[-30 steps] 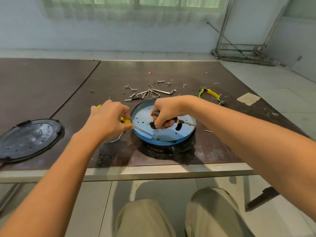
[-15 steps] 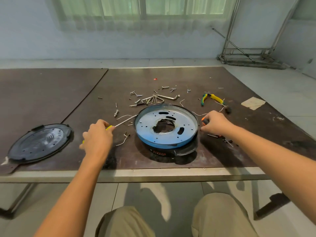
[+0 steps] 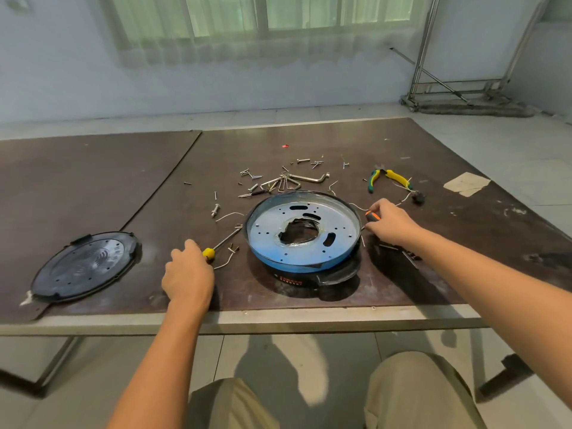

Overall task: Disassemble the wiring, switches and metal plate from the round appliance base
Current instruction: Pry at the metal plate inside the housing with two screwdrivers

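We see the left hand (image 3: 187, 274) resting on the worktop (image 3: 309, 134) with its fingers curled round a yellow-handled screwdriver (image 3: 216, 247). The yellow butt shows at the thumb side, and the steel shaft points away from the hand toward the round appliance base (image 3: 337, 275). The right hand (image 3: 391, 226) sits on the other side of that base, its fingers closed on an orange-and-black-handled tool (image 3: 372, 216); we cannot see the tool's working end. The two hands are well apart, with the base between them and neither touching it.

The base stands on the worktop near the front edge, a black body with a handle toward us. In its blue rim the metal plate (image 3: 269, 230) lies face up, pale and shiny, drilled with small holes and slots and torn open at its middle.

Just beside the left hand's screwdriver lie bent wire offcuts (image 3: 229, 215) and a few loose screws (image 3: 215, 209). Beyond the base, farther from both hands, we find a cluster of hex keys (image 3: 309, 178) among more screws. Beyond the right hand lie pliers (image 3: 397, 178) with yellow and green grips, a small black part (image 3: 419, 198) trailing thin wires, and farther out a scrap of paper (image 3: 465, 184). Out past the left hand a round black cover (image 3: 85, 266) lies flat near the worktop's front edge.

Below the hands we see knees in khaki trousers (image 3: 418, 391). A metal frame (image 3: 458, 85) stands on the floor by the far wall.
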### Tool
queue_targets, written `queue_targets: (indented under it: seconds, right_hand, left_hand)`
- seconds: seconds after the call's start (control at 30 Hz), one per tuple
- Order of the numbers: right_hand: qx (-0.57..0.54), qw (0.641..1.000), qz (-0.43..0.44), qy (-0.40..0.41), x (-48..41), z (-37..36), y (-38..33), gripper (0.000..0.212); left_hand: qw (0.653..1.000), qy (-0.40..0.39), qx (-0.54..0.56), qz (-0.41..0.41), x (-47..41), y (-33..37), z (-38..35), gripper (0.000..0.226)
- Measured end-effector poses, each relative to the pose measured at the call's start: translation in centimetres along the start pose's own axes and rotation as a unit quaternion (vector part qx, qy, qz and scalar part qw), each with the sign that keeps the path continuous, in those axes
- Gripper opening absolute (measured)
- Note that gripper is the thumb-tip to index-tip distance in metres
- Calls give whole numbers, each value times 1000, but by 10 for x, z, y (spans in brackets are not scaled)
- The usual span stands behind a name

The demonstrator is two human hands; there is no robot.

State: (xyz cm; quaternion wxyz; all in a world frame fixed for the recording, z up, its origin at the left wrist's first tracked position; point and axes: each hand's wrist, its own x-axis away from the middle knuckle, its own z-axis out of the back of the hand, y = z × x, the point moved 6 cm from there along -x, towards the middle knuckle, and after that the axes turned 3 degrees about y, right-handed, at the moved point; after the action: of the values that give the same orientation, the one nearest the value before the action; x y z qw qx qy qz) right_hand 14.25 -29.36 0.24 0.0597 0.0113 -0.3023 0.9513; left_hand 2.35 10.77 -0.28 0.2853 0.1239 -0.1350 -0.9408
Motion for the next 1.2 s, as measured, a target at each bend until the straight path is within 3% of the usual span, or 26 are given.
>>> queue_targets:
  seconds: [0.13, 0.27, 0.37, 0.43, 0.5, 0.63, 0.7, 0.77, 0.87, 0.97, 1.2]
  right_hand:
    - [11, 1000, 0, 29, 1, 1, -1, 32]
    - [93, 985, 80, 125, 18, 6, -30, 48]
    - [-47, 999, -4, 1, 21, -6, -39, 56]
    - [-106, 986, -79, -106, 28, -17, -37, 46]
    - [-126, 976, -110, -143, 33, -22, -30, 44]
    - [-179, 964, -126, -149, 35, -29, -24, 36]
    - [-211, 964, -122, -107, 30, -22, -25, 27]
    - [-194, 971, -115, -79, 26, -10, -27, 21]
    - [-176, 970, -112, -126, 36, -10, -36, 24]
    - [-144, 977, -91, -124, 40, -19, -43, 21]
    - [-150, 981, -87, -92, 33, -22, -45, 21]
  left_hand:
    - [998, 20, -48, -34, -4, -1, 0, 19]
    - [996, 26, -69, -45, -12, -5, -1, 23]
    - [996, 25, -65, -52, -15, -4, -2, 25]
    - [997, 21, -52, -61, -15, 2, -3, 30]
    - [996, 19, 6, -88, -14, 13, -2, 33]
    - [959, -60, 242, -138, -2, 52, -4, 41]
    - [933, -116, 317, -126, 9, 68, -10, 50]
    - [925, -146, 334, -106, 14, 79, -18, 58]
    - [936, -138, 315, -69, 12, 85, -23, 64]
    - [925, -143, 350, -22, 10, 84, -30, 64]
    - [934, -110, 341, -7, 2, 78, -29, 59]
